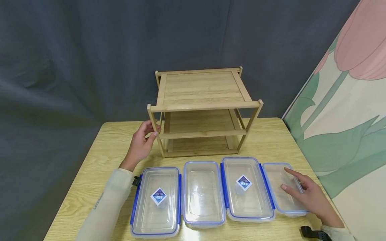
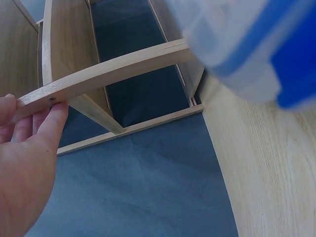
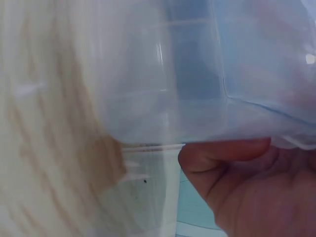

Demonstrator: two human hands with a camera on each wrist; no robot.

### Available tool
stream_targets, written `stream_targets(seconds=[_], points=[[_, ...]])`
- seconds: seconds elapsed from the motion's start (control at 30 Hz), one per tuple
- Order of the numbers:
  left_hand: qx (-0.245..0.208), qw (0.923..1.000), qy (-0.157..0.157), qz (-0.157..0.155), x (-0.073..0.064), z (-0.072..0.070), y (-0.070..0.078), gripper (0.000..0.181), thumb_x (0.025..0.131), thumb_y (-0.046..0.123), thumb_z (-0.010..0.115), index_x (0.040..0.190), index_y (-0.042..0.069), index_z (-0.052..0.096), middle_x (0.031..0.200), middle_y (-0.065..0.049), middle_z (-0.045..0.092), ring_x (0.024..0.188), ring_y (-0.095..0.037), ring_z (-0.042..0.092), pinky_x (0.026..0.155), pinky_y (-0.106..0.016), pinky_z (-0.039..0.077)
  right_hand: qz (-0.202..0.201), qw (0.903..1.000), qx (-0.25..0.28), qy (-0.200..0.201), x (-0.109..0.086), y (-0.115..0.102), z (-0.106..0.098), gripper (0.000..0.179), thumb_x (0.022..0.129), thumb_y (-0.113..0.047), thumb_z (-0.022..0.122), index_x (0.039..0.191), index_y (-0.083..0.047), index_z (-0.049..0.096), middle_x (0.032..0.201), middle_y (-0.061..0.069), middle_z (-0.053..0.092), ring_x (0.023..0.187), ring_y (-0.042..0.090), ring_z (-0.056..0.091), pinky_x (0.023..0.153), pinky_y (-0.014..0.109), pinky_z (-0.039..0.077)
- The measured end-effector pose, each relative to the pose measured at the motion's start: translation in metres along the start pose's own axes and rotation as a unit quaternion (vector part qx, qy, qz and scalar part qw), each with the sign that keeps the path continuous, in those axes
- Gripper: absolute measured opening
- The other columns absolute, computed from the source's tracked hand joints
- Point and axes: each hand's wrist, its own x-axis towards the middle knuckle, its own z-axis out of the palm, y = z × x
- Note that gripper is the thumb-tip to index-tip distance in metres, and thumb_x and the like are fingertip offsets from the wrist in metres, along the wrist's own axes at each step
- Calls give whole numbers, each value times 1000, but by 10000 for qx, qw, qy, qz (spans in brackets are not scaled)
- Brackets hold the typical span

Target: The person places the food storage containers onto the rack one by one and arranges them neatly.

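A three-tier wooden shelf rack point(image 1: 205, 87) stands at the back of the table. My left hand point(image 1: 144, 140) grips its front left post, with thumb and fingers around the wood; the left wrist view shows this hand point(image 2: 29, 163) close up. At the far right lies a clear plastic container point(image 1: 281, 195) with a blue rim. Over its right side is my right hand point(image 1: 312, 195), thumb and index finger spread apart. In the right wrist view the thumb point(image 3: 227, 153) lies by the container's wall point(image 3: 163, 74); I cannot tell how firmly it touches.
Three more clear containers lie in a row before the rack: a left one point(image 1: 159, 214) with a sticker and blue side clips, a plain one point(image 1: 202, 194), and another stickered one point(image 1: 251, 201). A dark curtain point(image 1: 120, 60) hangs behind; a flower-patterned wall point(image 1: 346, 134) borders the right.
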Motion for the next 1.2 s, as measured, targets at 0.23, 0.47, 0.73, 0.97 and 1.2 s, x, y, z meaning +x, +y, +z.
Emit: stream_targets(seconds=[0.23, 0.47, 0.73, 0.97, 1.2], points=[[83, 10000, -30, -34, 0, 0, 0, 41, 109, 7, 56, 150, 4, 50, 132, -23, 67, 125, -36, 67, 99, -51, 60, 180, 9997, 165, -32, -2, 6, -3, 67, 96, -22, 81, 156, -13, 54, 141, -40, 38, 98, -10, 49, 67, 21, 49], [131, 9999, -54, -91, 1, -1, 0, 39, 110, 8, 55, 149, 7, 51, 131, -20, 68, 126, -35, 67, 100, -57, 58, 198, 9997, 122, 40, -5, 7, -8, 69, 95, -23, 82, 157, -18, 53, 144, -36, 39, 110, -18, 40, 71, 16, 47], [96, 9996, -181, -215, 2, -2, 0, 38, 110, 8, 55, 148, 6, 51, 132, -20, 68, 126, -35, 67, 101, -55, 58, 337, 9978, 562, 122, -6, 6, -15, 70, 97, -15, 78, 160, -19, 48, 140, -44, 34, 113, -21, 41, 69, 16, 52], [-144, 9988, -284, -369, 4, -1, 1, 38, 110, 5, 54, 148, 1, 51, 133, -21, 67, 125, -35, 66, 96, -21, 57, 392, 9946, 949, 122, -6, -4, -19, 73, 98, -8, 75, 163, -21, 44, 144, -39, 35, 95, -10, 60, 59, 30, 59], [-510, 9974, -230, -443, 5, -2, 2, 36, 110, 4, 54, 145, -1, 51, 133, -23, 66, 126, -37, 64, 93, -14, 54, 228, 9921, 1235, -41, 2, -24, -28, 75, 100, -3, 71, 165, -21, 40, 140, -31, 39, 79, 6, 72, 55, 37, 61]])
